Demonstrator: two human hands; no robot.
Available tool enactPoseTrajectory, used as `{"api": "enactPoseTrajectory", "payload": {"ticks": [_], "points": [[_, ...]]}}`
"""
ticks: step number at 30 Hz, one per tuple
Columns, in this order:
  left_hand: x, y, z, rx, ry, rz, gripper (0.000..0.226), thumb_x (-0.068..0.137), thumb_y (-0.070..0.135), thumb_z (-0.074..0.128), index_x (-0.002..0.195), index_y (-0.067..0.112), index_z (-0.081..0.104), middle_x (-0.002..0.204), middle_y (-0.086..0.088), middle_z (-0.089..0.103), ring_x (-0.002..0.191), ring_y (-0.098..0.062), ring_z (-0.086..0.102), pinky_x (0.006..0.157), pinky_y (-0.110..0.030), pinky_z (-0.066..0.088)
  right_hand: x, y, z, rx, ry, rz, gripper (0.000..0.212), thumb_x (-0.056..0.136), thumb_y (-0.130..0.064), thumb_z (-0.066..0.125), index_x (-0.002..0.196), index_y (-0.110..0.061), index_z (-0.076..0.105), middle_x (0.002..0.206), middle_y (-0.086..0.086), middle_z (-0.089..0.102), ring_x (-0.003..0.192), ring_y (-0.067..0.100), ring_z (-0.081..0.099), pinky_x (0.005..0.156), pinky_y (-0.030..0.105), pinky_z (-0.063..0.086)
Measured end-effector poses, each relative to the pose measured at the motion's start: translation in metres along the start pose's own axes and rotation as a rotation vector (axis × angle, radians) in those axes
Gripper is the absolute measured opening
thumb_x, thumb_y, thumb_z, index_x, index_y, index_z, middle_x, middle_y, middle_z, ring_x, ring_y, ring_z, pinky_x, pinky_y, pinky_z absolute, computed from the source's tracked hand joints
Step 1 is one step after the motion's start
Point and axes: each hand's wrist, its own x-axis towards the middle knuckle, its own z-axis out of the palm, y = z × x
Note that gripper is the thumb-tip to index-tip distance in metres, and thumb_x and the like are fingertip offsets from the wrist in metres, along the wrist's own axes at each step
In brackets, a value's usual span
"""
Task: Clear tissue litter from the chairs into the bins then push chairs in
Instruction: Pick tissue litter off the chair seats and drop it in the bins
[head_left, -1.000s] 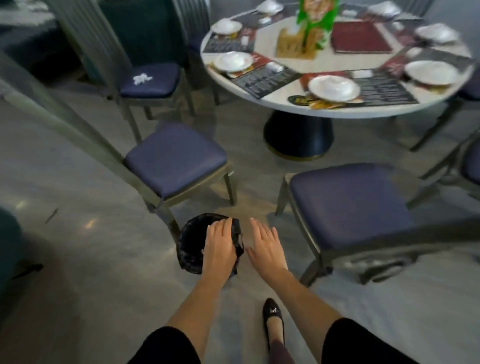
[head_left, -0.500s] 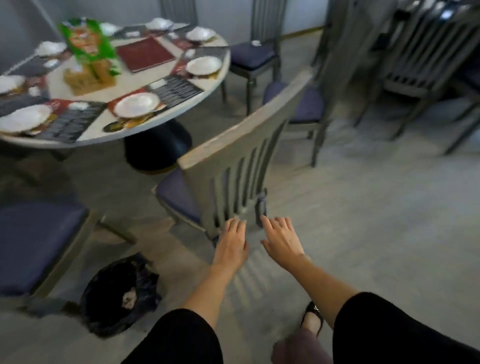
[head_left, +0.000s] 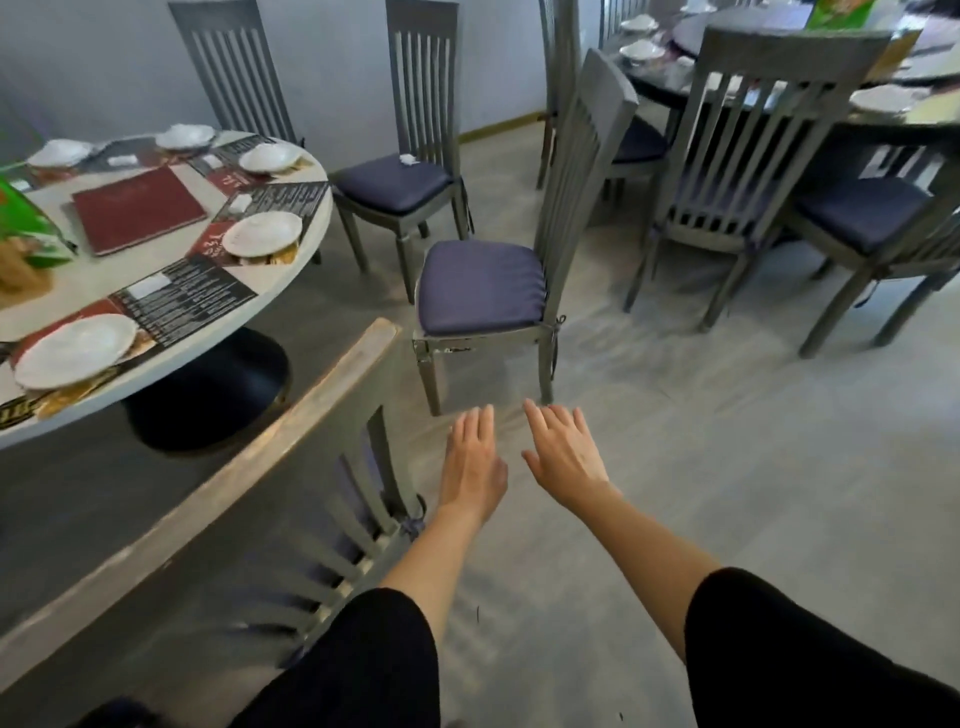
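My left hand (head_left: 474, 462) and my right hand (head_left: 563, 451) hover side by side over the grey floor, palms down, fingers spread, holding nothing. Just beyond them stands a grey chair with a bare blue cushion (head_left: 480, 287), turned sideways to the round table (head_left: 218, 312). A farther chair (head_left: 395, 179) by the wall carries a crumpled white tissue (head_left: 409, 159) on its blue seat. The slatted back of a nearer chair (head_left: 291, 431) crosses the lower left, beside my left forearm. No bin is in view.
The round table holds white plates, dark placemats, a red menu (head_left: 137, 208) and a green stand. At the right, more grey chairs (head_left: 748, 156) crowd a second set table (head_left: 893, 93). Open floor lies to the right of my hands.
The view has swung right from the black-lined bin, which has left the frame. My hands stay empty and spread, now past the near chair's back, in front of the sideways chair.
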Motion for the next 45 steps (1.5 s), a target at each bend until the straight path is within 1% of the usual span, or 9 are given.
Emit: {"api": "enactPoseTrajectory", "payload": {"ticks": [6,11,16,23,27,31,35,41,45], "points": [[0.125,-0.013,0.010,0.043,0.037,-0.096,0.072,0.082,0.009,0.059,0.144,0.002,0.025,0.145,-0.015,0.034,0.135,-0.030,0.027,0.115,-0.041,0.022,0.125,0.033,0.000,0.050,0.028,-0.033,0.075,0.085,-0.027,0.065,0.146,-0.006,0.028,0.130,0.009,0.053,0.123,0.029,0.045,0.110,0.050,0.031],[0.232,-0.019,0.013,0.042,0.068,-0.190,0.072,0.087,0.015,0.059,0.146,0.002,0.020,0.148,-0.014,0.030,0.138,-0.029,0.024,0.116,-0.040,0.018,0.228,0.069,-0.001,0.053,0.054,-0.032,0.076,0.084,-0.031,0.066,0.146,-0.006,0.029,0.130,0.009,0.054,0.122,0.029,0.046,0.107,0.047,0.032],[0.323,-0.036,0.020,0.063,0.059,-0.229,0.073,0.088,0.017,0.060,0.147,0.006,0.018,0.149,-0.011,0.029,0.139,-0.027,0.023,0.117,-0.041,0.017,0.324,0.098,-0.003,0.094,0.011,-0.043,0.075,0.089,-0.031,0.062,0.149,-0.009,0.022,0.140,0.007,0.046,0.130,0.027,0.040,0.113,0.047,0.024],[0.439,-0.088,0.018,0.086,0.075,-0.317,0.076,0.091,0.026,0.058,0.149,0.007,0.013,0.154,-0.011,0.022,0.142,-0.027,0.018,0.118,-0.041,0.014,0.473,0.117,0.009,0.075,-0.086,-0.176,0.074,0.094,-0.035,0.055,0.151,-0.012,0.013,0.147,0.008,0.039,0.135,0.026,0.035,0.115,0.049,0.020],[0.486,-0.123,0.007,0.085,0.066,-0.363,0.078,0.090,0.028,0.058,0.149,0.007,0.011,0.155,-0.011,0.020,0.143,-0.028,0.016,0.118,-0.042,0.015,0.549,0.106,0.011,0.066,-0.134,-0.249,0.076,0.095,-0.036,0.052,0.152,-0.010,0.009,0.149,0.008,0.036,0.138,0.025,0.031,0.115,0.047,0.019],[0.520,-0.167,-0.006,0.092,0.074,-0.416,0.078,0.090,0.021,0.058,0.150,0.006,0.010,0.154,-0.012,0.021,0.142,-0.028,0.016,0.118,-0.038,0.016,0.609,0.083,0.019,0.055,-0.141,-0.289,0.078,0.095,-0.038,0.052,0.152,-0.009,0.008,0.147,0.007,0.038,0.136,0.025,0.033,0.115,0.047,0.021],[0.555,-0.223,-0.018,0.117,0.089,-0.404,0.078,0.091,0.022,0.059,0.149,0.006,0.011,0.154,-0.012,0.022,0.142,-0.027,0.018,0.118,-0.035,0.016,0.663,0.053,0.033,0.106,-0.157,-0.292,0.076,0.095,-0.035,0.053,0.151,-0.009,0.010,0.145,0.007,0.039,0.136,0.025,0.033,0.115,0.047,0.019],[0.612,-0.307,-0.042,0.198,0.085,-0.282,0.077,0.093,0.026,0.057,0.149,0.005,0.010,0.155,-0.012,0.021,0.143,-0.025,0.017,0.117,-0.031,0.011,0.741,-0.004,0.057,0.130,-0.102,-0.166,0.079,0.093,-0.034,0.056,0.151,-0.006,0.010,0.141,0.008,0.044,0.133,0.025,0.036,0.114,0.046,0.023],[0.649,-0.354,-0.057,0.196,0.077,-0.239,0.077,0.092,0.027,0.058,0.150,0.007,0.011,0.154,-0.011,0.022,0.142,-0.025,0.018,0.117,-0.031,0.014,0.777,-0.037,0.063,0.170,-0.064,-0.113,0.082,0.092,-0.036,0.058,0.150,-0.005,0.011,0.140,0.010,0.045,0.131,0.026,0.039,0.113,0.042,0.024]]}}
